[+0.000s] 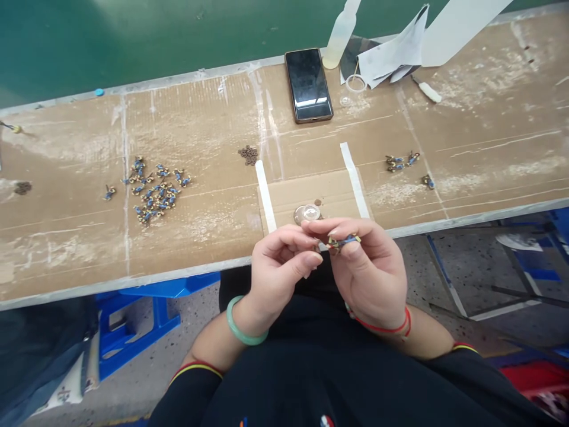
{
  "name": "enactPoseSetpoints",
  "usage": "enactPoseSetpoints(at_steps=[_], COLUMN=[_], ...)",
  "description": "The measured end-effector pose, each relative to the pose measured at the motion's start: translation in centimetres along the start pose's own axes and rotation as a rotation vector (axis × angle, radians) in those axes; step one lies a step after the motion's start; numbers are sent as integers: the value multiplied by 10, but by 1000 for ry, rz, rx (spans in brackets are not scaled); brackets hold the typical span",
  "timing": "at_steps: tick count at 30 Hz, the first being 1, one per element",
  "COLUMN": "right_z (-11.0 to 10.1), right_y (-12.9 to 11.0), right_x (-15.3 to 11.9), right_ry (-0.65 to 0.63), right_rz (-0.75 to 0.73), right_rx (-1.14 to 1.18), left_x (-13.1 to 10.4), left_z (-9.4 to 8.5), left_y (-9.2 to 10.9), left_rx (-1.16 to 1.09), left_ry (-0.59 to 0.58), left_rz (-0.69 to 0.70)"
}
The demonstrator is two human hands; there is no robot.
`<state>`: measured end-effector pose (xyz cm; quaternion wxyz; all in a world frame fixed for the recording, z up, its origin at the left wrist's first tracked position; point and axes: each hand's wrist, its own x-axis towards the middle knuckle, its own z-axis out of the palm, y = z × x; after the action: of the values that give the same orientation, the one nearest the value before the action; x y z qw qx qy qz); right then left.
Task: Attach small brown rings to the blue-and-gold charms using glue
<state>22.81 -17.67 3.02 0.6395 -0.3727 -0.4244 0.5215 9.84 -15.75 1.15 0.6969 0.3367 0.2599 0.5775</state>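
Note:
Both hands are raised close together over the near edge of the table. My right hand (371, 267) pinches a small blue and yellow figure (344, 241) between thumb and fingers. Beside it, my left hand (284, 267) has thumb and forefinger pressed together near the figure's left end; what they grip is too small to name. Just beyond the fingertips, a small round clear dish (310, 213) rests on a cardboard piece (293, 190), with a brown disc (317, 202) next to it.
Many similar figures (155, 198) lie at the left, several more (395, 163) at the right. Brown rings (249, 155) form a pile left of centre. A phone (309, 86), a bottle (340, 38), papers (395, 53) and a white-handled tool (429, 92) lie toward the back.

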Motion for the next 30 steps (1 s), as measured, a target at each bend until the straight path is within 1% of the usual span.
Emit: enactPoseSetpoints(at_steps=[5,10,15,21,25,30], right_z=[5,6,7,6,5,4], right_y=[-2,-3,-3,-3,1,5], right_x=[-4,-4,-1,0,-3,-8], right_ry=[-25,-26,-52,-28,-7,43], right_rz=[-78,-109,-153,-203,-218,-281], right_rx=[-65,-96,-109,-155,-180,-246], left_x=[-3,-2,-2,-3,-6,-12], left_z=[3,7,10,12,15,19], left_y=[6,10,11,10,8,6], left_rx=[-29,-30,-27,-32,-45,26], left_ry=[-17,-17,5,16,25,51], left_rz=[-20,-31,-45,-52,-25,82])
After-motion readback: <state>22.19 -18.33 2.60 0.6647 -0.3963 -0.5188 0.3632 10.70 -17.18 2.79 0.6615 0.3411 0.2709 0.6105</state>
